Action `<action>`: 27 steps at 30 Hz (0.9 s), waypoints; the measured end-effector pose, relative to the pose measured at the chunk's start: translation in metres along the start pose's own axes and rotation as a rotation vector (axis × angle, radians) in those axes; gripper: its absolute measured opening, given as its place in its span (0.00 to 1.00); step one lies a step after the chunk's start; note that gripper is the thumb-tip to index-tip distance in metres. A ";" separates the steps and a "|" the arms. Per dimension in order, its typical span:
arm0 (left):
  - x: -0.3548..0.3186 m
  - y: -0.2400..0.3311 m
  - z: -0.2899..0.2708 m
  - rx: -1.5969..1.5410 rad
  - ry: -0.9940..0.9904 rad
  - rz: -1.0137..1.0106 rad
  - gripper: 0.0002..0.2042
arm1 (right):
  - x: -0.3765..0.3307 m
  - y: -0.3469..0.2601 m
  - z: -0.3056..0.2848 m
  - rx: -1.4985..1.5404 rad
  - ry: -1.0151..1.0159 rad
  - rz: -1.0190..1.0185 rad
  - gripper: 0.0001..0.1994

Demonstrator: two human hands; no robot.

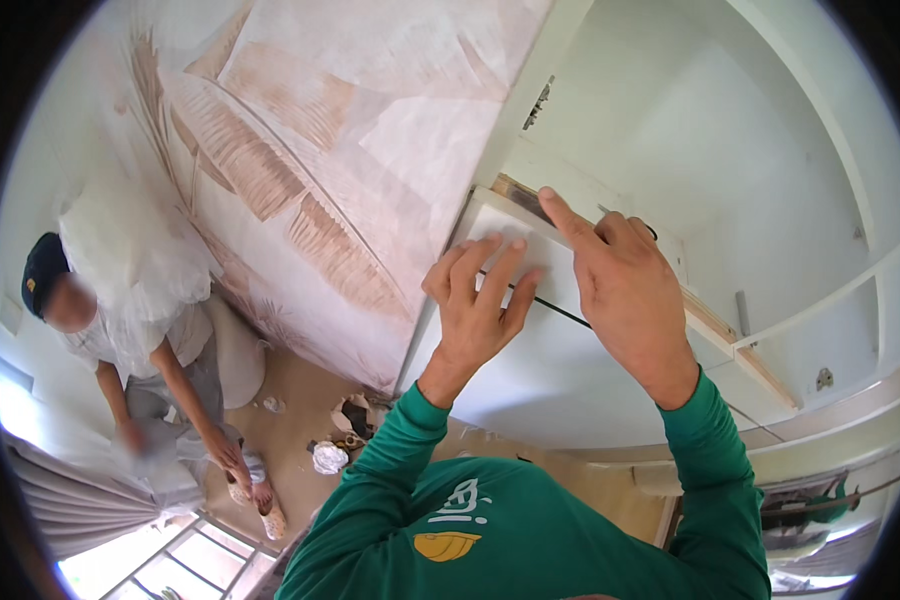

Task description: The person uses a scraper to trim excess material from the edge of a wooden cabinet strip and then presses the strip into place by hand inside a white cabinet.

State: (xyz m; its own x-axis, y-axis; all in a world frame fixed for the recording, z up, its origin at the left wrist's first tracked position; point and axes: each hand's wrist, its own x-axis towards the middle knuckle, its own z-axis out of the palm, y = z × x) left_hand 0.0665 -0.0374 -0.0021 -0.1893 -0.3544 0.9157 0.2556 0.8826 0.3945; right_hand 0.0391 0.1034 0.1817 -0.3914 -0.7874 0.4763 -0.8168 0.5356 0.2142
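My left hand (478, 305) rests with its fingers apart on the white front panel (515, 375) of a built-in cabinet. A dark gap runs across the panel beneath its fingers. To its right is my right hand (630, 295), index finger stretched toward the bare wood strip (518, 196) along the cabinet's upper edge. Its other fingers curl in around something thin, of which only a dark curved end and a small tip show; what it is I cannot make out. Behind the hands opens the white cabinet interior (730, 170).
A wall with a brown leaf mural (300, 190) stands at left. A person in a dark cap (42, 272) sits at far left beside clear plastic wrapping (130, 225). Tools and a crumpled white ball (330, 458) lie on the floor. A grey curtain (75, 500) hangs lower left.
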 end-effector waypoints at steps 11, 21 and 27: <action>0.040 -0.062 -0.029 0.147 0.233 -0.001 0.36 | 0.016 -0.009 0.017 -0.054 0.047 0.008 0.30; 0.045 -0.086 -0.030 0.131 0.164 0.116 0.40 | 0.015 -0.017 0.020 0.027 0.031 0.128 0.31; 0.044 -0.088 -0.020 0.071 0.248 0.090 0.36 | 0.021 -0.017 0.017 0.082 0.007 0.116 0.31</action>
State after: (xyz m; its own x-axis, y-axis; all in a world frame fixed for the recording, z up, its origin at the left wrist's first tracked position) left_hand 0.0547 -0.1370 0.0054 0.0718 -0.3305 0.9411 0.1923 0.9304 0.3121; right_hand 0.0376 0.0730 0.1736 -0.4822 -0.7194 0.5000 -0.7986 0.5956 0.0868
